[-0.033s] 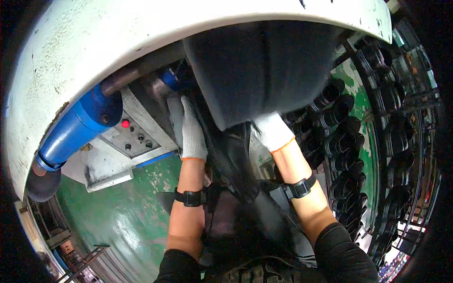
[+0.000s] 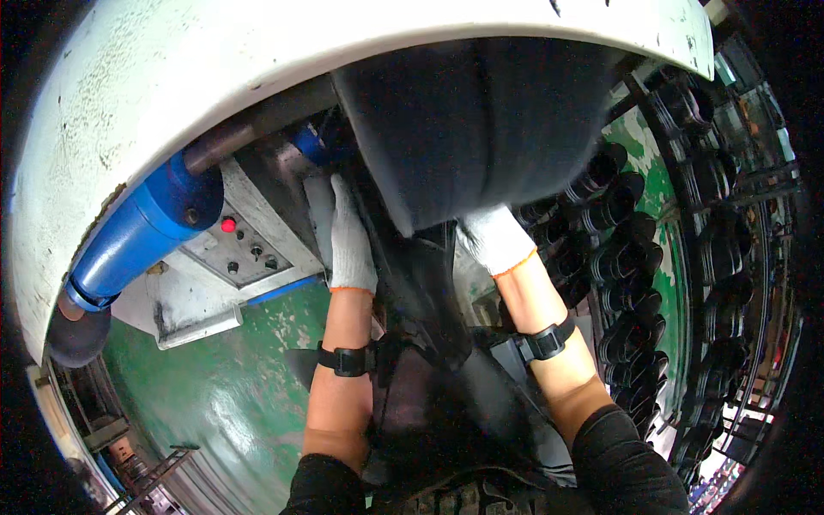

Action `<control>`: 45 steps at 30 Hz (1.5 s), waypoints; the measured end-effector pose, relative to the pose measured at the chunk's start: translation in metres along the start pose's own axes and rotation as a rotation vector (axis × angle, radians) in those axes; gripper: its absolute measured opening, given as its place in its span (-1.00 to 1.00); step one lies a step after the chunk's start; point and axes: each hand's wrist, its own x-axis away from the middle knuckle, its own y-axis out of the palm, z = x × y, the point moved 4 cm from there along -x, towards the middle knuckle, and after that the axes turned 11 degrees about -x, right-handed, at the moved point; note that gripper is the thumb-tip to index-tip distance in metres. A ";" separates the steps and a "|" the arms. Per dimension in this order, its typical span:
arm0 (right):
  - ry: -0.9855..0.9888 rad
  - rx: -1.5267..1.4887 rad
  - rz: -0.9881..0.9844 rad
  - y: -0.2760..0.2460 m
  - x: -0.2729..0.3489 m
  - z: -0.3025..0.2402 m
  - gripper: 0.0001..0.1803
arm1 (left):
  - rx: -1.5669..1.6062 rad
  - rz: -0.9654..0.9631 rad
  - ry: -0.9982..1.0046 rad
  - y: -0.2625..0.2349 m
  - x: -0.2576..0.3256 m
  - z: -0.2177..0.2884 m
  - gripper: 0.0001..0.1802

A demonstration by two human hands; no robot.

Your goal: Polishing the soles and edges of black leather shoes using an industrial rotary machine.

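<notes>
Gloves first: I see both hands in white knit gloves reaching up under a big white curved machine housing (image 2: 257, 77). My left hand (image 2: 348, 245) lies flat, fingers together and extended, pressed against the left edge of the dark rubber piece (image 2: 481, 129) that hangs under the housing. My right hand (image 2: 496, 240) is tucked under the lower edge of that same piece; its fingers curl out of sight, so I cannot tell whether it grips or merely pushes.

By my judgement the work is midway: the rubber piece sits in the machine's opening with more dark material (image 2: 429, 378) trailing down between my forearms, so it looks neither fully seated nor free. The blur there makes this uncertain.

Room is tight. To the left, a blue cylinder (image 2: 137, 240) and a grey control panel (image 2: 249, 249) with a red button (image 2: 228, 225) sit just beside my left hand. To the right, racks of black rubber parts (image 2: 635, 257) crowd near my right forearm. Open green floor (image 2: 223, 395) lies only at lower left.
</notes>
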 end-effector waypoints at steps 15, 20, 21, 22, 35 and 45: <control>-0.259 -0.243 0.483 -0.004 0.002 0.046 -0.61 | -0.637 -0.586 0.434 0.055 0.049 0.026 -0.38; -0.291 -0.314 0.450 -0.007 0.009 0.069 -0.63 | -1.057 -0.438 0.378 0.074 0.054 0.047 -0.33; -0.298 -0.286 0.435 -0.011 0.013 0.073 -0.63 | -0.929 -0.424 0.363 0.072 0.047 0.035 -0.39; -0.313 -0.250 0.405 -0.014 0.015 0.071 -0.64 | -0.816 -0.391 0.350 0.063 0.042 0.027 -0.45; -0.299 -0.445 0.249 -0.027 0.024 0.066 -0.74 | 0.883 -1.041 -0.049 0.068 0.017 -0.019 -0.37; -0.402 0.010 0.427 -0.006 0.010 0.002 -0.56 | 0.290 -0.077 0.030 -0.003 -0.008 -0.014 -0.44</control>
